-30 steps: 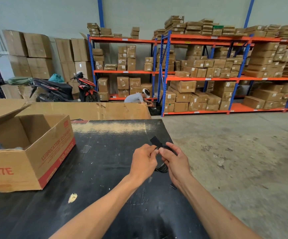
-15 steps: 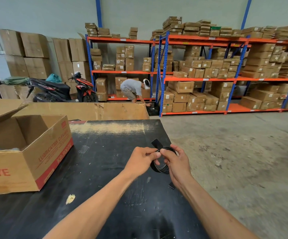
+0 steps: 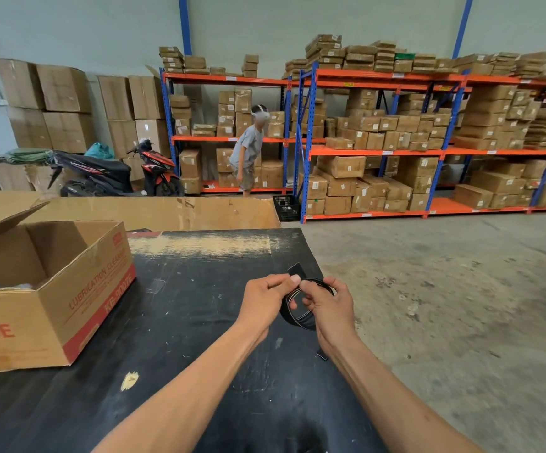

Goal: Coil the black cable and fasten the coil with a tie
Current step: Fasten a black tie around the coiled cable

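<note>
Both hands met above the black tabletop (image 3: 199, 322) near its right edge — the left hand (image 3: 266, 304) and right hand (image 3: 328, 305) gripped the coiled black cable (image 3: 299, 317), a flat black tie (image 3: 296, 270) sticking up behind the fingertips.

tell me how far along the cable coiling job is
Done: the black cable is wound into a coil. In hand: left hand and right hand hold it above the table, the flat black tie sticking up. Left: closing the tie around the coil.
</note>
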A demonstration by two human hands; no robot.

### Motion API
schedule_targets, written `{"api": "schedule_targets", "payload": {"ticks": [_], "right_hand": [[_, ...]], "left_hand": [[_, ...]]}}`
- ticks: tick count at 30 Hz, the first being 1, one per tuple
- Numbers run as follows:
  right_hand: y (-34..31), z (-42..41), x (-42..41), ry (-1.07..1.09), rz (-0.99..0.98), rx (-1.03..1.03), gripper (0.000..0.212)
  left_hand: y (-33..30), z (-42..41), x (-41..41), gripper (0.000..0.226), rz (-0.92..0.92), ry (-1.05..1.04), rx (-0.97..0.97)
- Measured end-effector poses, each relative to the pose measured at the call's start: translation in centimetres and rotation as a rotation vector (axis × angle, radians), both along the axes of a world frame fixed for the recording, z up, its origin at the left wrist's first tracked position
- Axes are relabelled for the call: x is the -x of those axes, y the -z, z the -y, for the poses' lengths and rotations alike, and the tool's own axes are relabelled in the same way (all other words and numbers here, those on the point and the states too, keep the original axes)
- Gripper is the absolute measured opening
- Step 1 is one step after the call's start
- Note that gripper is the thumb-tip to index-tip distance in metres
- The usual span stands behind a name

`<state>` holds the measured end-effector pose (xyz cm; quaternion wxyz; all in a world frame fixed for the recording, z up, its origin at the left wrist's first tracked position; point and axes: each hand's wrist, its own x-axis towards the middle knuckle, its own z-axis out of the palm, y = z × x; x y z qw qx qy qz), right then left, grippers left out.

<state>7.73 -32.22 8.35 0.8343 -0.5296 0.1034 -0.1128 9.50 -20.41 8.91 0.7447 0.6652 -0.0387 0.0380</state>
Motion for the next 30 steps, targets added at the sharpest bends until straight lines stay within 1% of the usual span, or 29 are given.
{"api": "schedule_targets", "payload": {"ticks": [2, 4, 5, 7, 9, 10, 12, 13, 14, 15, 17, 19, 21, 23, 25, 26, 28, 30], "right_hand": [[-0.1, -0.3, 0.1, 0.016, -0.006, -0.021, 0.038], [-0.2, -0.7, 0.3, 0.027, -0.026, -0.007, 0.036], [-0.3, -0.8, 0.5, 0.014, -0.044, 0.021, 0.034], [-0.6, -0.3, 0.9, -0.077, -0.076, 0.113, 0.027], [-1.7, 0.8, 1.3, -0.196, -0.099, 0.275, 0.017], [-2.2, 1.5, 1.4, -0.214, -0.092, 0.430, 0.013], [-3.2, 3.0, 1.1, -0.120, -0.035, 0.826, 0.014], [-3.5, 3.6, 0.9, -0.076, 0.006, 0.956, 0.019], [-3.6, 3.9, 0.8, -0.083, 0.033, 1.002, 0.024], [-3.7, 4.0, 0.7, -0.129, 0.045, 0.993, 0.029], [-3.2, 4.1, 0.4, -0.207, 0.014, 0.936, 0.027], [-2.7, 4.3, 0.3, -0.201, -0.011, 0.938, 0.020], [-2.6, 4.4, 0.2, -0.191, -0.015, 1.018, 0.018], [-2.5, 4.1, 0.3, -0.182, -0.026, 1.129, 0.013], [-2.2, 3.7, 0.4, -0.160, -0.030, 1.232, 0.010], [-2.0, 3.7, 0.4, -0.147, -0.036, 1.268, 0.011], [-1.6, 3.7, 0.6, -0.143, -0.053, 1.291, 0.014], [-1.3, 3.5, 0.7, -0.157, -0.057, 1.311, 0.016]], "left_hand": [[-0.1, 0.5, -0.1, 0.015, 0.024, -0.090, -0.053], [0.0, 1.1, -0.2, 0.022, 0.063, -0.176, -0.170], [0.0, 1.2, -0.3, 0.026, 0.070, -0.210, -0.221], [0.1, 1.1, -0.4, 0.031, 0.062, -0.268, -0.282], [0.3, 0.5, -0.6, 0.029, 0.056, -0.290, -0.310], [0.5, 0.3, -0.6, 0.029, 0.060, -0.281, -0.334], [0.9, 0.0, -0.5, 0.029, 0.091, -0.242, -0.416], [1.0, 0.1, -0.3, 0.028, 0.123, -0.222, -0.464], [1.0, 0.3, 0.0, 0.026, 0.161, -0.196, -0.504], [0.9, 0.6, 0.2, 0.024, 0.193, -0.167, -0.530], [0.9, 0.9, 0.6, 0.022, 0.219, -0.124, -0.557], [1.5, 1.0, 0.7, 0.023, 0.195, -0.075, -0.545], [2.1, 1.0, 0.9, 0.024, 0.113, -0.012, -0.468], [2.6, 1.1, 1.2, 0.023, 0.016, 0.070, -0.304], [2.6, 1.2, 1.6, 0.015, -0.052, 0.157, -0.113], [2.6, 1.0, 1.6, 0.012, -0.065, 0.191, -0.079], [2.4, 0.5, 1.5, 0.009, -0.054, 0.232, -0.155], [2.0, -0.1, 1.5, 0.007, -0.012, 0.219, -0.298]]}}
